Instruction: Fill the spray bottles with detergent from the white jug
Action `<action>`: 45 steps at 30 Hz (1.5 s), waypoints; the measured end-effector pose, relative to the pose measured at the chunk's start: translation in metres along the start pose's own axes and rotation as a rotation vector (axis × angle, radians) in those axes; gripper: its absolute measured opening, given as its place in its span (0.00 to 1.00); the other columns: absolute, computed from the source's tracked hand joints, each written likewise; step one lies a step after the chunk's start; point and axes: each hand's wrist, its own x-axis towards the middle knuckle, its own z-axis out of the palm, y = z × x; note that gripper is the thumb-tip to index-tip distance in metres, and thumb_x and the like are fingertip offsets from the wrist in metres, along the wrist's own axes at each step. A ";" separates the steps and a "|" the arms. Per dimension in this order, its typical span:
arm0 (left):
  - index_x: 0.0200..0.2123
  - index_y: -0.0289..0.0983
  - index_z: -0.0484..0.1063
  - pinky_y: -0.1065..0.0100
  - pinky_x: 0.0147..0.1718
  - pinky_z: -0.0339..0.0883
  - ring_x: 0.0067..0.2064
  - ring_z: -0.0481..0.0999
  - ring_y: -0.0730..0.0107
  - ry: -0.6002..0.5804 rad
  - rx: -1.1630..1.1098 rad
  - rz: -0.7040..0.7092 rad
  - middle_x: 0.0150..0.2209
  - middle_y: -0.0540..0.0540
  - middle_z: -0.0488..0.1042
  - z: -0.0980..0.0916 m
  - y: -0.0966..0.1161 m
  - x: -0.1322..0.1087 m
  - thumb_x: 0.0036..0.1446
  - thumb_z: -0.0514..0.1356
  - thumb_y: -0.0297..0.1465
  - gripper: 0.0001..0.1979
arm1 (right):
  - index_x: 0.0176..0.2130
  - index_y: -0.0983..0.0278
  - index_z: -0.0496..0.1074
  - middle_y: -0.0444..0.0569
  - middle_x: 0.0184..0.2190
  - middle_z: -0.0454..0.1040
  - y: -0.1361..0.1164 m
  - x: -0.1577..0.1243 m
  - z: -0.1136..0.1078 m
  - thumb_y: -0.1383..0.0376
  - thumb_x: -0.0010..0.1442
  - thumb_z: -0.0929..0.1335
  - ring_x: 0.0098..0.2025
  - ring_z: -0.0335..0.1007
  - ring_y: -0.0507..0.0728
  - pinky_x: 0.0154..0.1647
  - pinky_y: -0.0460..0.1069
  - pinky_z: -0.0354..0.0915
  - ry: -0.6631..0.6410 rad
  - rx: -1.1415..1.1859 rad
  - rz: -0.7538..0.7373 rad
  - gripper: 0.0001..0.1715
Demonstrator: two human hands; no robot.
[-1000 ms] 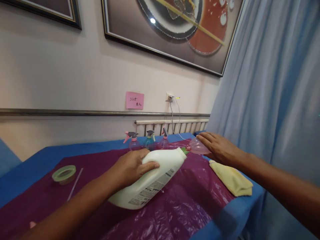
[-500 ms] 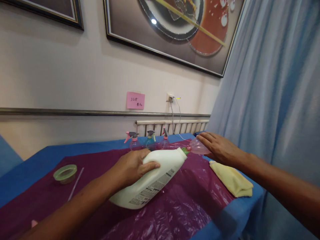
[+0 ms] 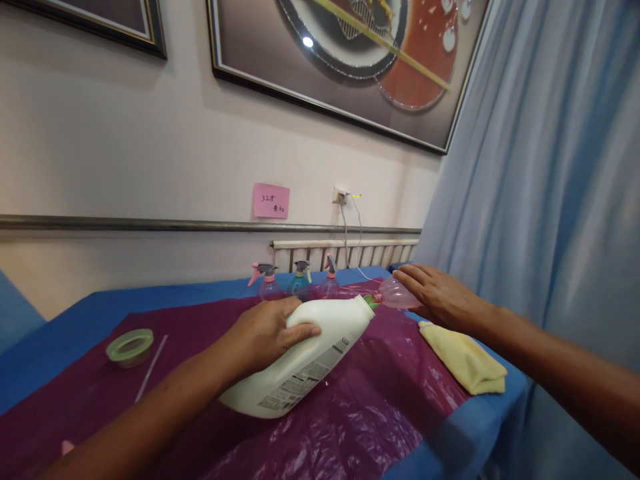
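White jug [image 3: 305,353] tilts toward a clear bottle [image 3: 397,295], both in the hands [image 3: 273,333].

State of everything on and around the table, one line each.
Jug: uncapped, tilted mouth-up, gripped by left hand
Clear bottle: tipped over, neck toward jug mouth, held by right hand
Spray bottles: three, upright, triggers on
Tub: upright; lid unclear
Stick: lying flat
Cloth: folded, lying flat
Plug: in socket
Note: stuck to wall
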 end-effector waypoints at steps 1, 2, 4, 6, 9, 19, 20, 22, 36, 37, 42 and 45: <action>0.40 0.42 0.77 0.62 0.36 0.62 0.41 0.82 0.53 -0.002 -0.005 0.001 0.40 0.45 0.84 0.000 0.000 0.000 0.61 0.62 0.58 0.25 | 0.77 0.66 0.57 0.68 0.68 0.72 0.000 0.000 0.000 0.64 0.69 0.73 0.69 0.70 0.74 0.68 0.69 0.71 0.000 0.000 0.000 0.44; 0.40 0.42 0.77 0.62 0.36 0.63 0.42 0.82 0.53 -0.004 -0.009 0.003 0.40 0.45 0.84 0.000 0.000 0.000 0.61 0.62 0.58 0.25 | 0.77 0.66 0.57 0.68 0.69 0.72 0.000 -0.001 0.001 0.64 0.69 0.73 0.69 0.70 0.74 0.68 0.69 0.71 0.001 0.001 -0.002 0.45; 0.40 0.42 0.78 0.62 0.36 0.63 0.42 0.82 0.52 -0.009 -0.014 0.003 0.40 0.45 0.85 -0.001 0.001 0.000 0.61 0.62 0.58 0.25 | 0.78 0.66 0.56 0.68 0.69 0.72 0.000 -0.001 0.001 0.64 0.69 0.73 0.69 0.69 0.74 0.69 0.68 0.70 0.005 0.003 -0.006 0.46; 0.40 0.42 0.78 0.62 0.36 0.63 0.42 0.82 0.52 -0.009 -0.013 0.005 0.41 0.44 0.85 -0.001 0.002 -0.001 0.61 0.62 0.58 0.25 | 0.77 0.67 0.57 0.68 0.68 0.72 0.000 -0.001 0.002 0.65 0.69 0.73 0.69 0.69 0.74 0.69 0.68 0.70 0.006 -0.003 -0.007 0.45; 0.41 0.41 0.78 0.62 0.36 0.63 0.43 0.82 0.51 -0.008 -0.009 0.004 0.42 0.43 0.85 -0.002 0.003 -0.002 0.62 0.62 0.58 0.25 | 0.76 0.68 0.59 0.69 0.69 0.72 0.000 -0.001 0.002 0.64 0.69 0.74 0.69 0.69 0.74 0.69 0.68 0.70 0.002 -0.015 0.001 0.44; 0.41 0.42 0.78 0.62 0.36 0.63 0.43 0.82 0.51 0.001 -0.009 0.008 0.41 0.43 0.85 0.000 0.003 -0.002 0.62 0.61 0.58 0.25 | 0.78 0.65 0.56 0.67 0.69 0.72 0.001 -0.001 0.002 0.64 0.69 0.74 0.69 0.69 0.73 0.69 0.69 0.70 0.004 -0.002 0.006 0.47; 0.41 0.42 0.78 0.62 0.36 0.63 0.43 0.82 0.51 -0.001 -0.006 0.006 0.41 0.43 0.85 -0.001 0.003 -0.002 0.62 0.61 0.58 0.25 | 0.78 0.64 0.56 0.67 0.69 0.72 0.001 -0.001 0.002 0.64 0.69 0.74 0.69 0.69 0.73 0.69 0.68 0.70 0.005 -0.002 0.006 0.47; 0.41 0.41 0.78 0.61 0.37 0.63 0.43 0.82 0.50 -0.006 -0.006 0.005 0.41 0.43 0.85 -0.001 0.004 -0.002 0.62 0.61 0.58 0.25 | 0.78 0.64 0.56 0.67 0.69 0.72 0.001 -0.001 0.002 0.64 0.69 0.74 0.69 0.69 0.73 0.69 0.68 0.70 0.002 -0.005 0.003 0.46; 0.41 0.41 0.78 0.61 0.37 0.63 0.43 0.82 0.50 -0.012 0.006 0.005 0.41 0.42 0.84 -0.001 0.004 -0.002 0.62 0.61 0.58 0.25 | 0.79 0.65 0.54 0.68 0.69 0.72 0.001 -0.001 0.002 0.64 0.69 0.74 0.70 0.69 0.74 0.69 0.68 0.70 0.011 -0.007 -0.002 0.49; 0.41 0.41 0.78 0.61 0.37 0.63 0.43 0.82 0.50 -0.012 0.009 0.003 0.41 0.42 0.84 -0.001 0.004 -0.002 0.63 0.61 0.58 0.25 | 0.79 0.65 0.54 0.68 0.69 0.72 0.001 -0.001 0.001 0.64 0.69 0.75 0.70 0.69 0.74 0.69 0.68 0.70 0.011 -0.008 -0.001 0.49; 0.41 0.42 0.78 0.61 0.37 0.63 0.43 0.82 0.50 -0.001 0.017 0.001 0.41 0.42 0.85 0.000 0.003 -0.001 0.62 0.61 0.58 0.25 | 0.80 0.63 0.52 0.67 0.69 0.72 0.001 -0.001 0.002 0.63 0.69 0.74 0.70 0.69 0.74 0.69 0.69 0.70 0.023 -0.008 -0.004 0.51; 0.41 0.42 0.78 0.62 0.36 0.63 0.43 0.82 0.51 0.001 0.017 0.008 0.41 0.43 0.85 0.000 0.002 -0.001 0.62 0.61 0.58 0.25 | 0.79 0.64 0.54 0.67 0.69 0.71 0.002 -0.001 0.002 0.62 0.70 0.74 0.69 0.70 0.74 0.69 0.69 0.70 0.013 -0.024 -0.010 0.48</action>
